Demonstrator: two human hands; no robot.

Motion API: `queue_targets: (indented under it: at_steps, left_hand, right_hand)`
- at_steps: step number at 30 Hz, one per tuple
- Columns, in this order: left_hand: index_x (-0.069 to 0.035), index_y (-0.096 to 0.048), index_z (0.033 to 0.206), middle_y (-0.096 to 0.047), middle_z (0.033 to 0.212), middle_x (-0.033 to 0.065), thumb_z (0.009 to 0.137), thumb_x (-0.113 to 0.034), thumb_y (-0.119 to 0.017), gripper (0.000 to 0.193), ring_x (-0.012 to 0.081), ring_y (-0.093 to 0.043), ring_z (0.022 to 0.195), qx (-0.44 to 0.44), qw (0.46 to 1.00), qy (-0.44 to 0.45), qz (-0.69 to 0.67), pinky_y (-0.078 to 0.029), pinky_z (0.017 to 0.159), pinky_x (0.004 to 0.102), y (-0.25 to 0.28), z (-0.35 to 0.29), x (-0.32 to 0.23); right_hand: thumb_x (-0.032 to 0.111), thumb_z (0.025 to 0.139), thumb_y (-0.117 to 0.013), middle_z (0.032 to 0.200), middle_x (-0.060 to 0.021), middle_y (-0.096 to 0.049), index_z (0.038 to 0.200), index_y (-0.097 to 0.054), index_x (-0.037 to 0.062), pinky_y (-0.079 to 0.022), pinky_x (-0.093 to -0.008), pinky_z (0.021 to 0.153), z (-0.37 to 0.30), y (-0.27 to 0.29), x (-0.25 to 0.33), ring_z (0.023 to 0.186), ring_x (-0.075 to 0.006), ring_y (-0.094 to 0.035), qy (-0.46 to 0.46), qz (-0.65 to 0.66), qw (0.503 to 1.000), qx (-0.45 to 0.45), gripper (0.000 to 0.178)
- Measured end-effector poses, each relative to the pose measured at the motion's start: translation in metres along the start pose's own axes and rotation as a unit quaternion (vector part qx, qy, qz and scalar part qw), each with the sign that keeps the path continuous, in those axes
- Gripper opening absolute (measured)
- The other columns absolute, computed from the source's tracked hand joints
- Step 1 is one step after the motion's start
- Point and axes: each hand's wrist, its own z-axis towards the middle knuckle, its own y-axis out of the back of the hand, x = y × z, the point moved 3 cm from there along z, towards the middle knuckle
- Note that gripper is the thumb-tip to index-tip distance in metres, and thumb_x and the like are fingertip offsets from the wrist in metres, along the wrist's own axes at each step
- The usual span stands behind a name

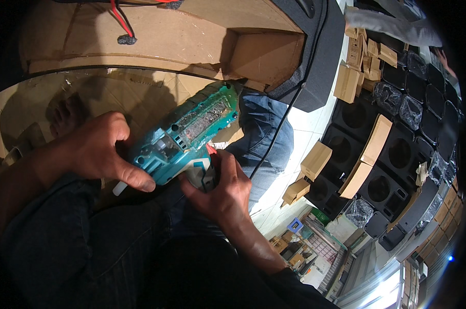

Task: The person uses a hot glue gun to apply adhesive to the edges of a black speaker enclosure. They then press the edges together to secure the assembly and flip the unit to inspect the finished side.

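The left hand (103,153) is clasping the rear of one teal glue gun (202,122) at frame center, apparently steadying it; its underside fingers are hidden. The right hand (226,186) is pinching the one grey handle (197,176), presumably for trigger access. One white stick (119,188) is protruding rearward. One open cabinet (166,44) is occupying the upper frame.

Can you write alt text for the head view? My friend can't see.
A person's left grip and right grip hold a teal handheld tool near an open box, brown inside. At right are black boxes with round openings and cardboard pieces.
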Motion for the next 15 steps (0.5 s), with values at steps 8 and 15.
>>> queue_targets:
  at_steps: [8,15]
  left_hand:
    - [0.003,-0.071,0.070,-0.061,0.058,0.0096,0.059,-0.053,-0.094,0.062,0.0187,-0.060,0.055,0.002,0.998,-0.070,0.000,-0.046,0.057,0.0332,-0.0003,0.0028,-0.0026]
    - [0.002,-0.064,0.059,-0.056,0.052,0.0070,0.060,-0.059,-0.094,0.068,0.0159,-0.054,0.049,0.007,0.991,-0.119,-0.066,-0.041,0.049,0.0331,-0.0047,0.0034,-0.0006]
  right_hand:
    - [0.030,0.070,-0.092,0.100,-0.0237,-0.071,0.123,-0.057,-0.0035,-0.063,-0.0419,0.074,-0.0042,0.0052,0.0001,0.085,-0.0342,-0.077,0.006,-0.006,1.000,-0.012,0.072]
    - [0.028,0.070,-0.091,0.099,-0.0232,-0.071,0.123,-0.058,-0.0038,-0.063,-0.0417,0.074,-0.0052,0.0069,0.0016,0.085,-0.0337,-0.076,0.005,0.007,1.000,-0.018,0.070]
